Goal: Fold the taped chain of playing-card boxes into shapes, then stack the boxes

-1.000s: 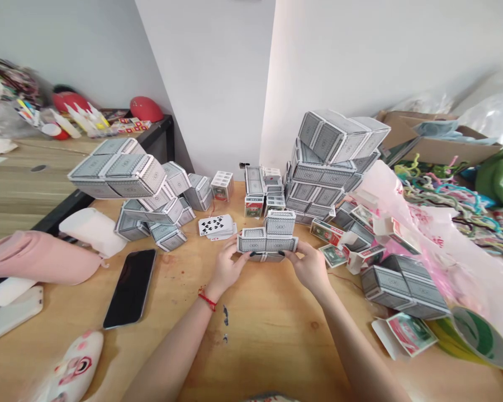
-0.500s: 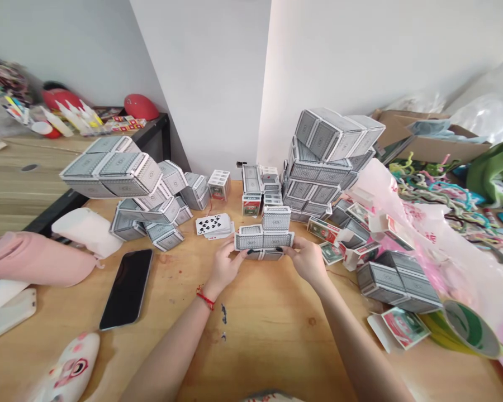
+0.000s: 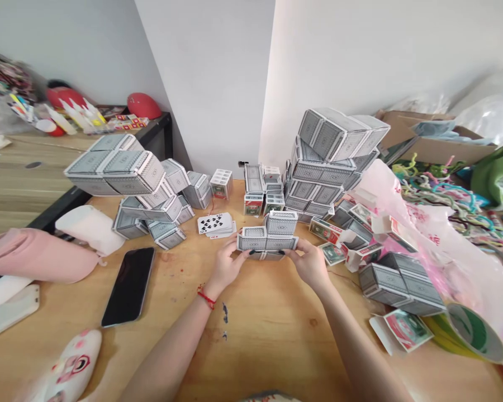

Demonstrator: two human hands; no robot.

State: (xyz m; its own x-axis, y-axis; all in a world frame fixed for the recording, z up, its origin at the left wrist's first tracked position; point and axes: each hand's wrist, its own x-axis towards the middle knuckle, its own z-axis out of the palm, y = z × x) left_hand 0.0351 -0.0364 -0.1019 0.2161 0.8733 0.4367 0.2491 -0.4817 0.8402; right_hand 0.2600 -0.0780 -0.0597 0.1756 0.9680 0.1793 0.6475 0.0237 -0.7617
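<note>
In the middle of the table a small block built of grey-backed playing cards [image 3: 266, 244] sits between my hands. My left hand [image 3: 227, 262] grips its left end, thumb on the near face. At the right end my right hand [image 3: 312, 262] does the same. A taller card box [image 3: 281, 224] rises from the block's right half, tilted slightly, and a lower one stands on the left. Just behind lies a loose pile of playing cards [image 3: 215, 224], a ten of spades on top. Undersides and fingers at the back are hidden.
Stacked card blocks stand left [image 3: 126, 173] and right [image 3: 327, 162]. A black phone [image 3: 128, 286] and pink case [image 3: 37, 254] lie left. At right are opened card boxes [image 3: 407, 329], a tape roll [image 3: 465, 333], pink plastic [image 3: 423, 223] and colourful fuzzy strands [image 3: 448, 195].
The taller card box on the block now leans a little more and sits slightly lower. Both hands keep their hold. The whole view has shifted slightly.
</note>
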